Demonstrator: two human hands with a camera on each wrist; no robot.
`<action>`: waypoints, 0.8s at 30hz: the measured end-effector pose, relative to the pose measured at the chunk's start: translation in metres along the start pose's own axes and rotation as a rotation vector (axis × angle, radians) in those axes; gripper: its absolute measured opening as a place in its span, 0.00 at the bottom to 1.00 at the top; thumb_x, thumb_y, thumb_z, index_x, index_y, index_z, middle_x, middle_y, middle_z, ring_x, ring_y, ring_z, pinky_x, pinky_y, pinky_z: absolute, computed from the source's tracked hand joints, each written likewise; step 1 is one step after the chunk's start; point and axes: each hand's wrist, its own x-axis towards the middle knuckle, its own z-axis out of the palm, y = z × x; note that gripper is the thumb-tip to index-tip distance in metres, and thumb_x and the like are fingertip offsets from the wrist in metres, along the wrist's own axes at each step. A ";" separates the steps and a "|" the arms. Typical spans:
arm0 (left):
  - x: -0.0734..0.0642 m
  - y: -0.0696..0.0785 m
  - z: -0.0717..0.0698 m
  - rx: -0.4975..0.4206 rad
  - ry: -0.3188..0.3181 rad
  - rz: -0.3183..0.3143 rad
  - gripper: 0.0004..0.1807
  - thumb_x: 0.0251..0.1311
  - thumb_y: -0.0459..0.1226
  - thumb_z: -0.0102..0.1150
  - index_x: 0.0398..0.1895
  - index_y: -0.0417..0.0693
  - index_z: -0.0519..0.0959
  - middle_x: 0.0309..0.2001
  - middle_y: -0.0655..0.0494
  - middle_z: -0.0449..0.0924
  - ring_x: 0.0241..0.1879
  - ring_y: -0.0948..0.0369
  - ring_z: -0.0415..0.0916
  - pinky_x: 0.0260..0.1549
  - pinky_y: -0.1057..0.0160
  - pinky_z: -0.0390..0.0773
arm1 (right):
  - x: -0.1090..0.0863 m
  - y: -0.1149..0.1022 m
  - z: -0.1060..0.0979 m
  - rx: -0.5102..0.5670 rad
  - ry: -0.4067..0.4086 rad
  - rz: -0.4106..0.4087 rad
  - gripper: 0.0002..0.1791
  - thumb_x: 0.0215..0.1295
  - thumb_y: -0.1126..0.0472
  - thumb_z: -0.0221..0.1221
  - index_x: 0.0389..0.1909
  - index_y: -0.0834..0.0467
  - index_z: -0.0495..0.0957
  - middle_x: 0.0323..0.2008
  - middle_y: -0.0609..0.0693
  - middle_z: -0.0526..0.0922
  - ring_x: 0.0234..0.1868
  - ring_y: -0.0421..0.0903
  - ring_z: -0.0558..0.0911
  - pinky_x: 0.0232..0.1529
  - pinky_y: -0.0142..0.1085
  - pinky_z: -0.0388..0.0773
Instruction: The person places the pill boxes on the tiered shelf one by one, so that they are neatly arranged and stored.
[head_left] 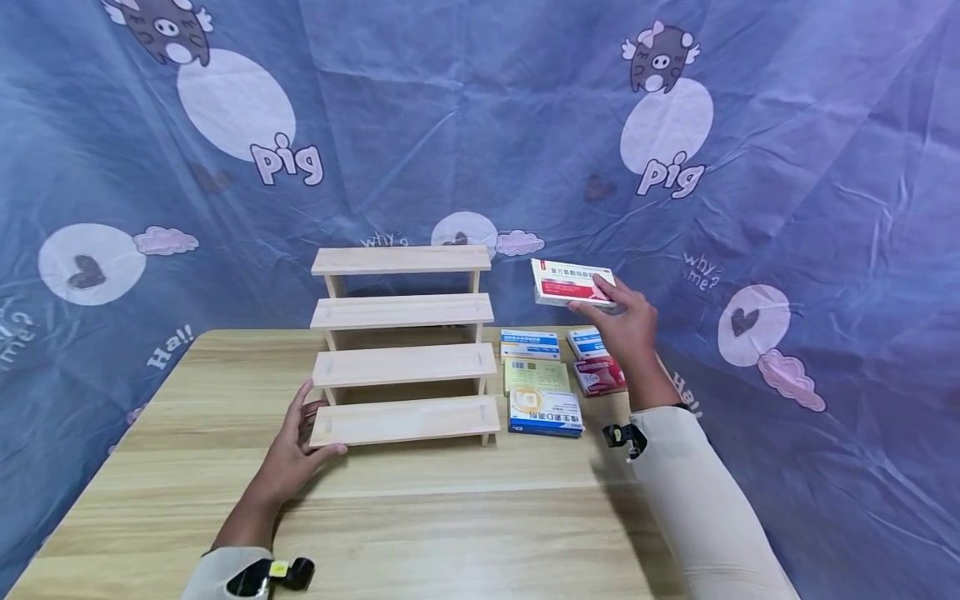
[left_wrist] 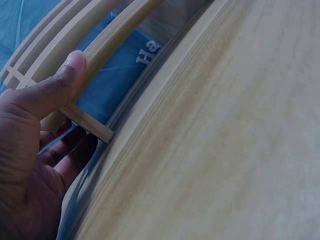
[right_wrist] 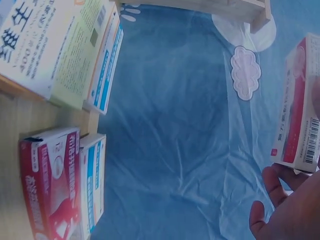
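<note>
**Right hand had red-and-white box in the air; left hand on rack**

Clock = head view, centred on the wooden rack [head_left: 405,364], four steps, standing on the table [head_left: 465,508].

Right hand [head_left: 630,325]: 2–3 o'clock, thumb and fingers pinching the red-and-white box [head_left: 562,283] by its 3 o'clock end. Box was at 2 o'clock, off the table, apart from the rack, printed face visible.

Left hand [head_left: 288,454]: 8 o'clock, fingers curled round the end of the lowest step, thumb along its front edge.

Other boxes lay flat at 3–4 o'clock. Inner column, front to back: vitamin D box [head_left: 547,412], green box [head_left: 536,375], blue-and-white box [head_left: 529,343]. Outer: red box [head_left: 600,377], second blue-and-white box [head_left: 585,342] at its 12, part hidden by the right hand.

Blue pig-print cloth [head_left: 465,108] hung at 12.
</note>
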 end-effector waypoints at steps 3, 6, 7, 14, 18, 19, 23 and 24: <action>0.000 0.001 -0.001 0.015 0.003 -0.006 0.69 0.63 0.26 0.76 0.92 0.57 0.35 0.75 0.24 0.64 0.63 0.84 0.68 0.51 0.78 0.81 | 0.005 -0.003 0.008 0.024 0.020 -0.002 0.38 0.62 0.48 0.81 0.72 0.46 0.80 0.80 0.52 0.73 0.80 0.60 0.70 0.80 0.59 0.66; 0.000 0.001 -0.001 0.032 0.003 -0.016 0.69 0.63 0.27 0.76 0.92 0.60 0.34 0.75 0.25 0.64 0.63 0.84 0.67 0.51 0.79 0.80 | 0.011 -0.007 0.019 0.034 0.042 -0.015 0.38 0.63 0.46 0.80 0.73 0.45 0.79 0.81 0.52 0.72 0.80 0.59 0.70 0.80 0.60 0.66; 0.000 0.002 -0.001 0.037 0.003 -0.022 0.69 0.63 0.28 0.77 0.92 0.61 0.34 0.76 0.25 0.64 0.63 0.84 0.67 0.51 0.79 0.80 | 0.012 -0.008 0.023 0.036 0.048 -0.026 0.38 0.63 0.46 0.79 0.74 0.45 0.79 0.81 0.51 0.72 0.79 0.59 0.71 0.79 0.60 0.66; 0.002 0.004 0.001 0.032 -0.004 -0.056 0.68 0.64 0.31 0.77 0.92 0.59 0.34 0.77 0.29 0.64 0.63 0.84 0.67 0.53 0.79 0.80 | 0.022 -0.021 0.050 0.007 0.131 -0.145 0.38 0.61 0.48 0.81 0.72 0.49 0.81 0.79 0.51 0.76 0.73 0.58 0.75 0.77 0.59 0.66; 0.002 0.006 0.001 0.028 -0.001 -0.059 0.69 0.64 0.30 0.78 0.92 0.61 0.34 0.77 0.29 0.64 0.63 0.84 0.67 0.53 0.80 0.80 | 0.027 -0.031 0.065 -0.014 0.152 -0.197 0.39 0.59 0.49 0.82 0.71 0.49 0.82 0.78 0.52 0.77 0.70 0.59 0.77 0.76 0.61 0.59; 0.002 0.006 0.001 0.025 0.001 -0.059 0.69 0.64 0.30 0.78 0.92 0.62 0.34 0.77 0.29 0.64 0.63 0.84 0.68 0.53 0.80 0.79 | 0.028 -0.034 0.069 -0.021 0.149 -0.206 0.39 0.59 0.48 0.82 0.71 0.49 0.82 0.78 0.52 0.77 0.71 0.59 0.77 0.76 0.62 0.57; 0.001 0.006 0.000 0.024 -0.003 -0.067 0.69 0.64 0.31 0.78 0.92 0.64 0.34 0.77 0.29 0.64 0.62 0.84 0.67 0.54 0.81 0.78 | 0.031 -0.044 0.083 -0.036 0.129 -0.243 0.39 0.59 0.47 0.82 0.71 0.49 0.82 0.78 0.54 0.77 0.72 0.59 0.76 0.75 0.64 0.54; 0.001 0.007 0.000 0.022 -0.004 -0.069 0.69 0.64 0.31 0.78 0.92 0.65 0.34 0.77 0.29 0.64 0.62 0.85 0.67 0.54 0.81 0.78 | 0.032 -0.047 0.086 -0.039 0.122 -0.252 0.39 0.59 0.46 0.81 0.71 0.50 0.82 0.78 0.55 0.76 0.72 0.60 0.76 0.75 0.65 0.54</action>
